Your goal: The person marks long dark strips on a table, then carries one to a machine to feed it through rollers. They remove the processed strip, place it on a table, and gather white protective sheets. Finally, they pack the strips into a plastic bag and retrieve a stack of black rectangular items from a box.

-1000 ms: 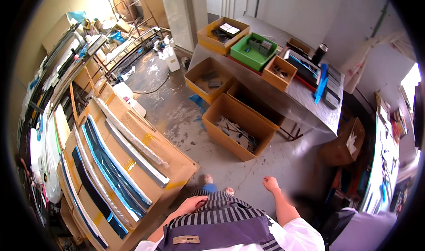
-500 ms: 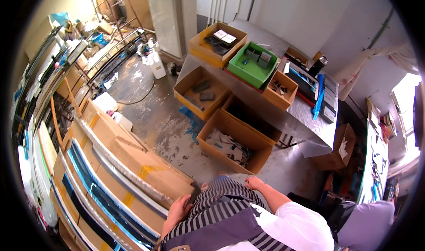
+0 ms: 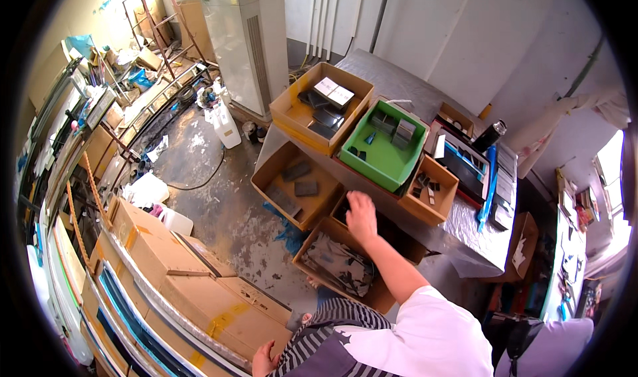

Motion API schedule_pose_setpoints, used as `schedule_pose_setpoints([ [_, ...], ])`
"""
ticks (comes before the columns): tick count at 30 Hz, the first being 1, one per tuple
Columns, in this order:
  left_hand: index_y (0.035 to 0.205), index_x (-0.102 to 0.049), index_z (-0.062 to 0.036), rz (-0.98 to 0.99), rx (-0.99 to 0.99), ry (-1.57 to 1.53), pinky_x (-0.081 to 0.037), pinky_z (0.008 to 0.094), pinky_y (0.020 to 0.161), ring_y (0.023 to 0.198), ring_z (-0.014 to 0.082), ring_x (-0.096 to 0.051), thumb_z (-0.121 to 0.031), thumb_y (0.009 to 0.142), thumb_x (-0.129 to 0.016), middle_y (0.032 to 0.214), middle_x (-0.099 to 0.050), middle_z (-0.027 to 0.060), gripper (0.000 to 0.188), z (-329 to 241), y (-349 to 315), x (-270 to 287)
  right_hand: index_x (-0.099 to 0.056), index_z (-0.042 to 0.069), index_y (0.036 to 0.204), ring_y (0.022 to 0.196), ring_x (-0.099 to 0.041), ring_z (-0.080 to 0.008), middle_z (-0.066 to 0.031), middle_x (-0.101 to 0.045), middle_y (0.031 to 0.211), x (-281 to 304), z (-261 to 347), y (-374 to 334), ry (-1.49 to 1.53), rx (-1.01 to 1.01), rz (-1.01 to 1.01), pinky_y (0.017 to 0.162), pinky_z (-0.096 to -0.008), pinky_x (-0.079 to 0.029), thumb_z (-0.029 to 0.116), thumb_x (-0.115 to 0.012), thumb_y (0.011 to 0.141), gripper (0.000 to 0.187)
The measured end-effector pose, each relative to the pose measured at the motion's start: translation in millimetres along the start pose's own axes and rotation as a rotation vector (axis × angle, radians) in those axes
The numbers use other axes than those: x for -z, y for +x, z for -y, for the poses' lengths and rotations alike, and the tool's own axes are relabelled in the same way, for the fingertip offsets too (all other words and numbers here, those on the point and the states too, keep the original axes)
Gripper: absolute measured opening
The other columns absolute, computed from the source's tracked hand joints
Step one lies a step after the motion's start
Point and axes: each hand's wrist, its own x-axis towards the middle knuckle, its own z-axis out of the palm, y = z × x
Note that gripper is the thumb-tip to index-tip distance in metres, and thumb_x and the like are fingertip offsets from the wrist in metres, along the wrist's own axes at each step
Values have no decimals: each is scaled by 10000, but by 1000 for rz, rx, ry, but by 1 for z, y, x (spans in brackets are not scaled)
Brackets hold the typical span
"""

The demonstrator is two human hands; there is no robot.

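Note:
My right hand (image 3: 361,216) is stretched out over the dark-inside cardboard box (image 3: 393,234) beside the table. Its fingers point away from me, loosely extended, and nothing shows in them. Just beyond it and to the right is a green plastic bin (image 3: 383,161) holding grey blocks and small dark and blue pieces. To its left stands a cardboard box (image 3: 266,171) with several flat dark grey blocks (image 3: 306,189). A box of grey and white scraps (image 3: 340,264) lies below my forearm. My left hand (image 3: 264,361) is low by my striped apron, loosely open, partly cut off by my clothing.
On the silver-covered table (image 3: 482,254) stand a yellowish box (image 3: 320,104), a small cardboard box (image 3: 430,189), a dark bottle (image 3: 490,135) and a blue strip (image 3: 488,188). Large cartons (image 3: 219,304) and long strips line my left. A chair (image 3: 555,347) stands lower right.
My right hand has gone from beside my apron forward over the boxes. My left hand has shifted slightly lower in view. The view has tilted and moved nearer the table.

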Motion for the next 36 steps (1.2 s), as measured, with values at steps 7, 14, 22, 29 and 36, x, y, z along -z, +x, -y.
schedule_pose_setpoints([
  [7, 1247, -538, -80, 10, -30, -49, -460, 408, 901, 1057, 370, -570, -104, 825, -637, 1132, -601, 211, 435, -69, 51, 17, -517, 39, 1179, 1099, -518, -300, -137, -557, 1142, 0, -92, 100, -385, -217, 52, 944, -409, -400, 213, -673, 780, 462],
  [14, 1247, -542, -83, 9, 47, 57, -458, 414, 916, 1063, 348, -578, -139, 818, -677, 1152, -601, 201, 454, -91, 73, 24, -537, 58, 842, 799, -621, -340, -139, -633, 820, -18, -116, 106, -334, -305, 182, 681, -453, -492, 252, -661, 808, 233],
  [22, 1226, -533, -67, 34, -13, 50, -464, 409, 886, 1040, 375, -560, -164, 799, -679, 1118, -592, 192, 462, -128, 108, 32, -543, 78, 799, 723, -627, -320, -134, -617, 746, -16, -107, 112, -418, -274, 198, 647, -429, -505, 277, -664, 793, 234],
  [29, 1261, -504, -85, 35, -43, 44, -467, 407, 881, 1045, 374, -554, -219, 840, -659, 1151, -577, 184, 469, -133, 140, 52, -528, 54, 882, 791, -617, -341, -138, -630, 814, -17, -106, 107, -452, -280, 251, 657, -456, -484, 258, -626, 853, 228],
  [36, 1242, -511, -66, -3, -29, 67, -470, 414, 882, 1050, 368, -554, -194, 833, -649, 1133, -581, 182, 450, -144, 175, 74, -541, 54, 923, 805, -607, -333, -132, -616, 830, -15, -104, 112, -460, -247, 260, 664, -444, -482, 269, -616, 860, 236],
])
